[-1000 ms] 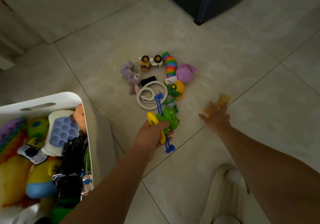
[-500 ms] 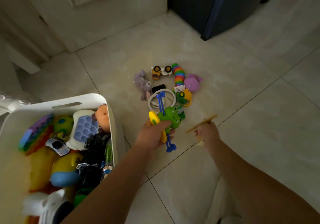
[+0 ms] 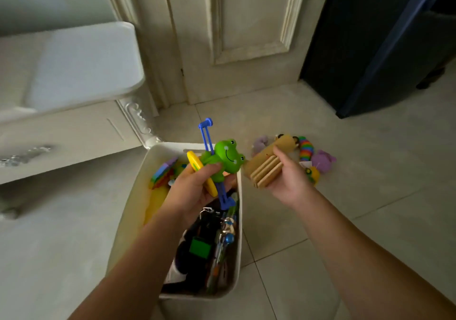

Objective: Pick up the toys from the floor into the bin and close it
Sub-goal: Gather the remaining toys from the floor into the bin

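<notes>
The fingers [image 3: 209,170] of the left hand [image 3: 195,191] are curled tightly round a green frog [image 3: 228,156], gripping its body. The frog's smiling face is turned toward the right hand. A yellow disc [image 3: 196,165] lies against the left palm. A blue stick [image 3: 206,134] runs through the grip and pokes out above and below the fingers. This hand hangs over the open bin [image 3: 138,196], near its far right corner.

The fingers [image 3: 280,155] of the right hand [image 3: 288,181] are wrapped round a tan wooden toy [image 3: 265,170] made of slats. The hand is palm up, with the thumb laid across the top of the toy. The toy's end sits right beside the frog's face, and whether they touch cannot be told. This hand is held above the floor [image 3: 370,221], just outside the bin's right rim.

Under the left fingers the white bin is crowded with toys. A rainbow pad [image 3: 162,174] lies at the far left and a yellow plush [image 3: 158,201] sits beneath it. Dark toys and a green block [image 3: 199,246] lie nearer the person.

Beyond the right fingers a small cluster remains on the floor. It holds a grey plush [image 3: 260,143], a rainbow slug [image 3: 304,148] and a purple plush [image 3: 322,160]. A little yellow and green toy [image 3: 312,174] is partly hidden behind the hand.

Farther off stands a cream door [image 3: 246,23], with a dark cabinet [image 3: 370,35] to its right. A white panel [image 3: 81,67] lies far to the left of the left hand.
</notes>
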The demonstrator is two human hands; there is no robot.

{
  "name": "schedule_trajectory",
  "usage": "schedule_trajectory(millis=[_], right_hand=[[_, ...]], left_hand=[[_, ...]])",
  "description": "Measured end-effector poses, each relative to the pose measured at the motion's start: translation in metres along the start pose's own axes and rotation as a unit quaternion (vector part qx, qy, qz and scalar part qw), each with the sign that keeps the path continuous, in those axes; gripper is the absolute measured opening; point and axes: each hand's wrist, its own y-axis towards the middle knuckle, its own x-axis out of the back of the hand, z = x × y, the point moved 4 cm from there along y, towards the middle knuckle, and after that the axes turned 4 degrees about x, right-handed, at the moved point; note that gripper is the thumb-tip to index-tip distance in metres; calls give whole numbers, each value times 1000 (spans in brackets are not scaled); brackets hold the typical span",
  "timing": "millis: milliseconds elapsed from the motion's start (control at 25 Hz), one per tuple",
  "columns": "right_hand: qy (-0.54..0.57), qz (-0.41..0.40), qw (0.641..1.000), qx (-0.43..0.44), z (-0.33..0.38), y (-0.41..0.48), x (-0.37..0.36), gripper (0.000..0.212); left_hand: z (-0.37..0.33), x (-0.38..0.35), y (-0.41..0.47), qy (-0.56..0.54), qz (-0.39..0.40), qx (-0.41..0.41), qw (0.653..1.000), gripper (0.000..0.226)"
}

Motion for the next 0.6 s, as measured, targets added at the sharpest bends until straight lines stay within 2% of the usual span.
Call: schedule_trajectory(millis=[160, 320, 400, 480, 600], right_hand=[[-68, 17, 996, -57, -41, -2, -68, 38], [-145, 31, 983, -106, -112, 8, -108, 10], [-200, 33, 971, -125, -145, 12, -121, 13], [-253, 32, 957, -135, -170, 18, -132, 25], [-300, 51, 944, -131, -192, 25, -146, 24]], left_hand=[[-36, 77, -38, -21, -77, -35, 996, 25], [-49, 130, -58, -45, -128, -44, 990, 22], [-52, 143, -61, -56, -141, -52, 987, 18], [-52, 152, -64, -62, -145, -56, 986, 19], [-53, 164, -66, -73, -154, -58, 984, 19]])
